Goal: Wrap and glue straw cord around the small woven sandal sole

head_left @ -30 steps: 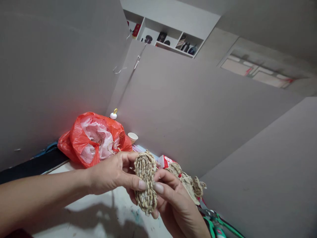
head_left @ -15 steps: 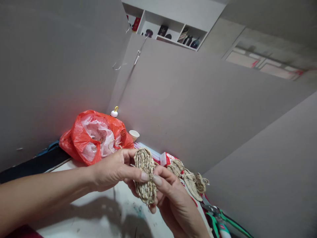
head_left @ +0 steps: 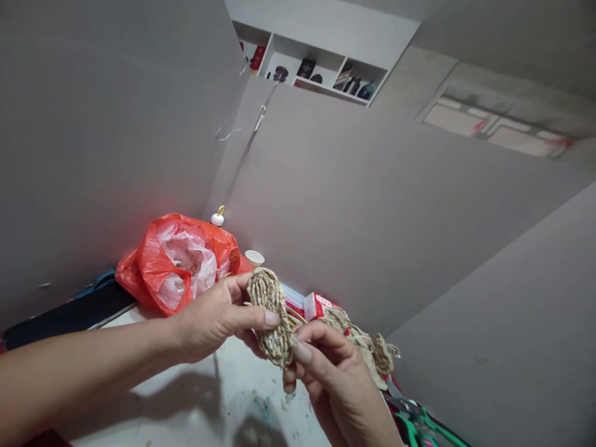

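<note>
A small oval piece of coiled, twisted straw cord point(head_left: 266, 304) is held up over the white table, its ridged rows running lengthwise. My left hand point(head_left: 233, 316) grips it from the left, the thumb lying across its face and the other fingers behind. At the lower right edge, the thumb and index finger of my right hand point(head_left: 326, 366) are closed in a pinch; exactly what strand lies between the tips is too small to make out.
Left of centre sits a red plastic bag point(head_left: 151, 267) with a white bag inside. Behind are a paper cup point(head_left: 254, 257) and a white-capped bottle point(head_left: 217, 219). To the right lie a red-white box point(head_left: 315, 305), more straw pieces point(head_left: 384, 354) and green-handled pliers point(head_left: 419, 416). Grey walls enclose the table.
The straw oval has tilted and risen slightly to the left. My right hand's fingertips have slid from its middle toward the lower right edge. The camera view has shifted a little.
</note>
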Demonstrator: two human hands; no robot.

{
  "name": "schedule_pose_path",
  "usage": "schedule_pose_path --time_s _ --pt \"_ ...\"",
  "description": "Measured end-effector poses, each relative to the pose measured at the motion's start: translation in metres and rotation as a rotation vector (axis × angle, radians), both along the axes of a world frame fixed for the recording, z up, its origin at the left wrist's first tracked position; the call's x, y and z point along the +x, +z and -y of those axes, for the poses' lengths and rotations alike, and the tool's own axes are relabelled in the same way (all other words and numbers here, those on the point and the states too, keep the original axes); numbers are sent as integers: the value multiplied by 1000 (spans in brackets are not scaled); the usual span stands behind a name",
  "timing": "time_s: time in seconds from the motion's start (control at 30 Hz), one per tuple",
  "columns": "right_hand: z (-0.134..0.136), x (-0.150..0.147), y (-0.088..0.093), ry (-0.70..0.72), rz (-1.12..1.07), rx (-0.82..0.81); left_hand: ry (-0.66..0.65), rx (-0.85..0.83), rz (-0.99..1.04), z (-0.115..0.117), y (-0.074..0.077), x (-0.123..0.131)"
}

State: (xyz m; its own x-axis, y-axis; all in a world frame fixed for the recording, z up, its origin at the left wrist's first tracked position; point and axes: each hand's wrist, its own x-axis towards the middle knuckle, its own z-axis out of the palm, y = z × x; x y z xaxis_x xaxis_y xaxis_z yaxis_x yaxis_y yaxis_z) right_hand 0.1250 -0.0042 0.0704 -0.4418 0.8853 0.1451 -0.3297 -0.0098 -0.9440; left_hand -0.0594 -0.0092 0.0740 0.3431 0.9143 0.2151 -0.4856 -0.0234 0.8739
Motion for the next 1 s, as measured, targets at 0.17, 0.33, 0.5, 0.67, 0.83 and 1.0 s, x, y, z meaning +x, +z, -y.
schedule_pose_path --time_s 0.17,0.33,0.5,0.67,0.83,1.0 --pt "-1 -1 -2 42 -20 -75 -8 16 4 0 -4 2" --pt "-2 -4 -7 85 -85 -169 35 22 3 -2 -5 1" --pt "3 -7 -6 12 -78 -119 31 28 -9 -2 -1 0" --pt "5 -10 -8 -27 -77 -74 32 30 -26 -2 -2 1" --pt "0 -12 -15 -55 -52 -35 45 59 -24 -2 -8 5" --pt "-2 -11 -19 -99 -6 40 42 69 -53 0 -9 8"
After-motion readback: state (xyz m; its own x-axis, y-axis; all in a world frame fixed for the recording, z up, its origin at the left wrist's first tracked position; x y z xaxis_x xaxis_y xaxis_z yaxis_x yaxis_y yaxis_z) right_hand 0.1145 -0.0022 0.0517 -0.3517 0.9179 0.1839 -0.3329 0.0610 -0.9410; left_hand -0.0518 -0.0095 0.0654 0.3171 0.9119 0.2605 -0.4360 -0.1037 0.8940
